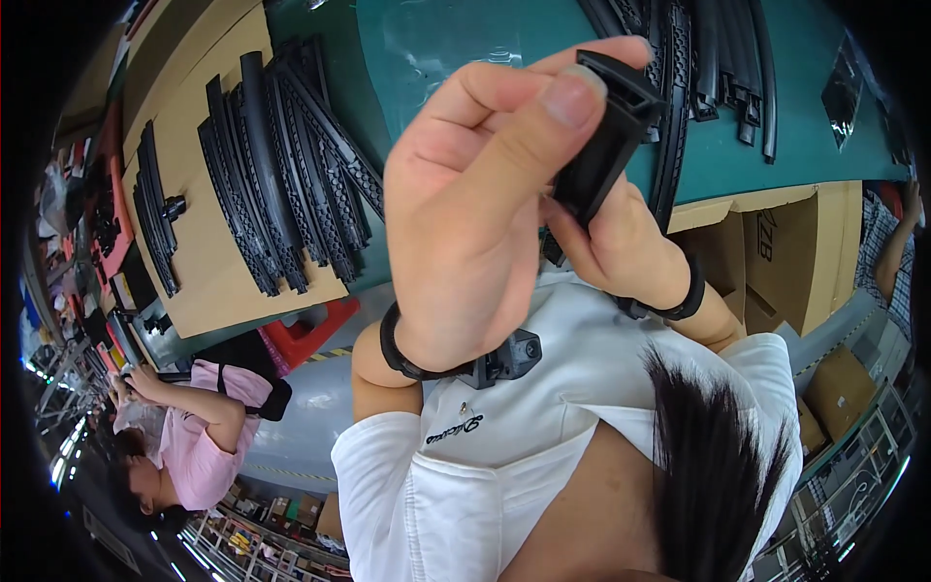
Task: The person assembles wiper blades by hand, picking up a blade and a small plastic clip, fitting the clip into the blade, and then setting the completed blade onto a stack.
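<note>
My left hand (465,204) is raised close to the camera, thumb and fingers pinched on the top of a small black plastic part (606,136) with an open rectangular end. My right hand (621,242) grips the same part from below and behind, partly hidden by it and by my left hand. Both wrists wear black bands, and the left one carries a small black camera unit (509,361). My white shirt (543,436) and dark hair fill the lower part of the view.
Several long curved black grille strips (281,165) lie on cardboard sheets on a green bench (436,39), with more strips (718,58) at the top right. Cardboard boxes (776,252) stand on the right, a red stool (310,330) below the bench. A person in pink (208,427) works at the lower left.
</note>
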